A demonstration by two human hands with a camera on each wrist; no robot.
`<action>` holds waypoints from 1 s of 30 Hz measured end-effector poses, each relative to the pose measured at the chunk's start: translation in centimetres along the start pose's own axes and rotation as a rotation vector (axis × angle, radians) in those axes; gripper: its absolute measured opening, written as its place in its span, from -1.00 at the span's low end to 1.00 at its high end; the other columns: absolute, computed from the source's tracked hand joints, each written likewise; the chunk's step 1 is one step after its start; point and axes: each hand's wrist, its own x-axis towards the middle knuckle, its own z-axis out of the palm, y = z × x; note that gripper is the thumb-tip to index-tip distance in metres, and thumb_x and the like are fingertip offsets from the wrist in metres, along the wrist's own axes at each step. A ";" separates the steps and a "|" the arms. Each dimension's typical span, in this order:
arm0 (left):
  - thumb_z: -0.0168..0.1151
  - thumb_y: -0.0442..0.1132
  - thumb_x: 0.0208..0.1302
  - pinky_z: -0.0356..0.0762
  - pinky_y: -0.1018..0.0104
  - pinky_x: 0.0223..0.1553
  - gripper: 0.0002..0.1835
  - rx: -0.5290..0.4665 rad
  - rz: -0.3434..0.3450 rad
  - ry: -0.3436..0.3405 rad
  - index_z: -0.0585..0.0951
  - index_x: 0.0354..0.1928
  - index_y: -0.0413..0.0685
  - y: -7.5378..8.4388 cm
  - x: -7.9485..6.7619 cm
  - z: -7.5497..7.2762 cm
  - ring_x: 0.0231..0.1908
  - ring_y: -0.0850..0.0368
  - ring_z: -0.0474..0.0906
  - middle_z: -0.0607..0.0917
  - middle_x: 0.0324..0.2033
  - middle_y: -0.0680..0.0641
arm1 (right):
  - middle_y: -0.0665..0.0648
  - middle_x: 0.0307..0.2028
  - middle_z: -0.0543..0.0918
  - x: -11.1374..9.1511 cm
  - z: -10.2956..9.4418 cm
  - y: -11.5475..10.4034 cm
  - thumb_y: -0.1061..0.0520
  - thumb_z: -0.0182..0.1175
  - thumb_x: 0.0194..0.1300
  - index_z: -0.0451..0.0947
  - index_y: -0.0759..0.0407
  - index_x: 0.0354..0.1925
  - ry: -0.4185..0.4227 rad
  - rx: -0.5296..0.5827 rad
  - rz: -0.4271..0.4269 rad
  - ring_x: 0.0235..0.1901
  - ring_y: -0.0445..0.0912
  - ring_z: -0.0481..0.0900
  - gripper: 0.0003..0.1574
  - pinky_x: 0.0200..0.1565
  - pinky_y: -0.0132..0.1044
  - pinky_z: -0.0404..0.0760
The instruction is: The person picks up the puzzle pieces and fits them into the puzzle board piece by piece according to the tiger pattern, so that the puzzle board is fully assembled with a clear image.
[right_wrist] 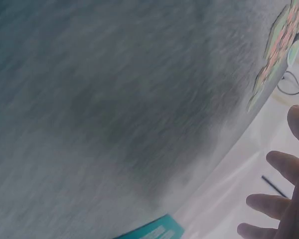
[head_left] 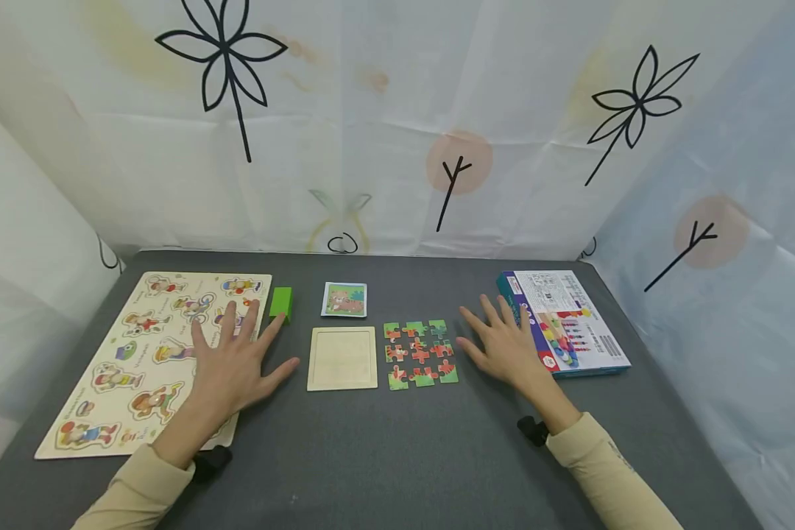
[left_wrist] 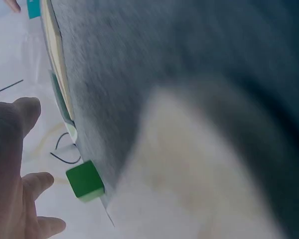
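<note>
My left hand [head_left: 233,368], fingers spread, is over the right side of a large picture board [head_left: 122,401] with cartoon figures; whether it touches the board I cannot tell. Just beyond its fingertips stands a green block [head_left: 281,303], also seen in the left wrist view as a green block [left_wrist: 85,180]. My right hand [head_left: 506,347] has its fingers spread too and holds nothing. It lies between several jigsaw pieces [head_left: 420,355], set out apart in rows, and a blue-and-white box [head_left: 579,320]. Left of the pieces is a pale square tray [head_left: 342,359].
Behind the tray lies a small picture card [head_left: 344,300] in a pale frame. All of this rests on a dark grey table [head_left: 384,464]. White fabric walls [head_left: 384,88] with printed plants enclose the back and sides.
</note>
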 end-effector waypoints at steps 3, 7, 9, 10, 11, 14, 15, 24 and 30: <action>0.20 0.38 0.25 -0.14 -0.70 0.29 -0.13 -0.022 0.003 -0.016 0.36 0.52 0.17 0.6 0.0 0.1 0.52 -0.47 0.05 0.23 0.53 -0.33 | 0.36 0.53 0.26 0.5 0.3 -0.9 -0.25 0.15 0.46 0.37 -0.01 0.49 -0.002 0.010 -0.026 0.55 0.39 0.09 -0.24 0.41 0.51 0.05; 0.21 0.38 0.25 -0.11 -0.68 0.31 -0.14 -0.052 0.015 -0.029 0.38 0.51 0.18 1.6 0.1 0.4 0.52 -0.45 0.07 0.27 0.52 -0.33 | 0.35 0.53 0.27 1.4 0.5 -2.4 -0.26 0.14 0.47 0.36 -0.02 0.49 -0.025 0.032 -0.060 0.54 0.38 0.12 -0.24 0.42 0.49 0.07; 0.21 0.39 0.25 -0.09 -0.67 0.31 -0.14 -0.064 0.021 -0.038 0.38 0.51 0.18 2.1 0.2 0.5 0.52 -0.45 0.08 0.28 0.52 -0.33 | 0.35 0.52 0.28 2.0 0.5 -3.3 -0.26 0.13 0.47 0.36 -0.02 0.49 -0.037 0.045 -0.077 0.54 0.37 0.14 -0.24 0.43 0.47 0.09; 0.20 0.39 0.25 -0.06 -0.66 0.31 -0.14 -0.070 0.022 -0.044 0.38 0.51 0.17 2.4 0.2 0.6 0.52 -0.44 0.09 0.28 0.52 -0.33 | 0.36 0.51 0.29 2.3 0.4 -3.8 -0.26 0.13 0.47 0.37 -0.03 0.49 -0.044 0.049 -0.086 0.53 0.37 0.15 -0.25 0.42 0.46 0.12; 0.20 0.39 0.25 -0.02 -0.66 0.30 -0.14 -0.075 0.024 -0.047 0.37 0.51 0.17 2.7 0.2 0.6 0.51 -0.45 0.11 0.28 0.52 -0.33 | 0.36 0.51 0.30 2.6 0.4 -4.3 -0.26 0.12 0.48 0.37 -0.03 0.49 -0.049 0.052 -0.096 0.52 0.37 0.17 -0.25 0.41 0.45 0.15; 0.20 0.39 0.26 0.10 -0.61 0.29 -0.13 -0.100 0.025 -0.063 0.35 0.52 0.17 3.4 0.4 0.7 0.48 -0.44 0.17 0.28 0.52 -0.32 | 0.36 0.48 0.35 3.4 0.3 -5.6 -0.27 0.10 0.50 0.38 -0.04 0.48 -0.065 0.065 -0.124 0.50 0.35 0.23 -0.27 0.39 0.42 0.24; 0.21 0.39 0.26 0.16 -0.59 0.28 -0.12 -0.109 0.027 -0.063 0.35 0.53 0.16 3.6 0.5 0.8 0.47 -0.44 0.21 0.28 0.52 -0.33 | 0.36 0.47 0.37 3.7 0.3 -6.0 -0.27 0.10 0.50 0.38 -0.04 0.48 -0.073 0.073 -0.131 0.48 0.34 0.25 -0.28 0.38 0.41 0.27; 0.29 0.33 0.23 0.49 -0.38 0.06 -0.06 -0.212 0.062 -0.084 0.30 0.56 0.08 4.9 0.3 1.2 0.30 -0.40 0.40 0.33 0.48 -0.36 | 0.28 0.23 0.58 5.4 0.8 -8.3 -0.15 0.22 0.46 0.53 0.01 0.36 -0.092 0.148 -0.155 0.24 0.23 0.49 -0.41 0.06 0.19 0.54; 0.36 0.36 0.15 0.54 -0.29 -0.01 0.03 -0.251 0.099 -0.154 0.28 0.56 0.01 5.0 0.6 1.4 0.20 -0.35 0.45 0.41 0.40 -0.33 | 0.24 0.10 0.62 6.1 0.7 -9.3 -0.14 0.31 0.40 0.60 0.05 0.28 -0.129 0.165 -0.155 0.10 0.18 0.52 -0.41 -0.08 0.08 0.50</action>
